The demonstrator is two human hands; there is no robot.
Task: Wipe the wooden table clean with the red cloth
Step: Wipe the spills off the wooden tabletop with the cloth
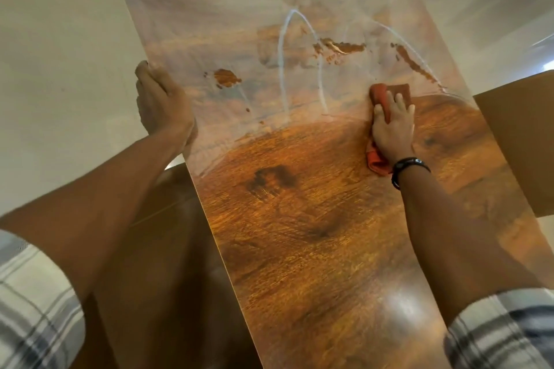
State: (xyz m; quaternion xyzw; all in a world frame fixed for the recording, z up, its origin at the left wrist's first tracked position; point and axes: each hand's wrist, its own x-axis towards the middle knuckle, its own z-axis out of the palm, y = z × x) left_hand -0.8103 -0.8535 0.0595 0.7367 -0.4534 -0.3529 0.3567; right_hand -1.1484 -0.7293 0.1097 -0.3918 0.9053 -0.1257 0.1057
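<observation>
Your right hand (392, 129) covers the middle of the red cloth (401, 91), so only its two ends show. Your left hand (162, 105) lies at the left edge of the wooden table (314, 234), thumb hidden, grip unclear. The table's near end runs off the bottom and the cardboard box (521, 141) runs off the right.

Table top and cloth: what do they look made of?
Table top: wood or wood-look laminate, glossy; grain, dark knots and a light glare show. Red cloth: likely soft fabric, matte; it bunches under the right hand.
</observation>
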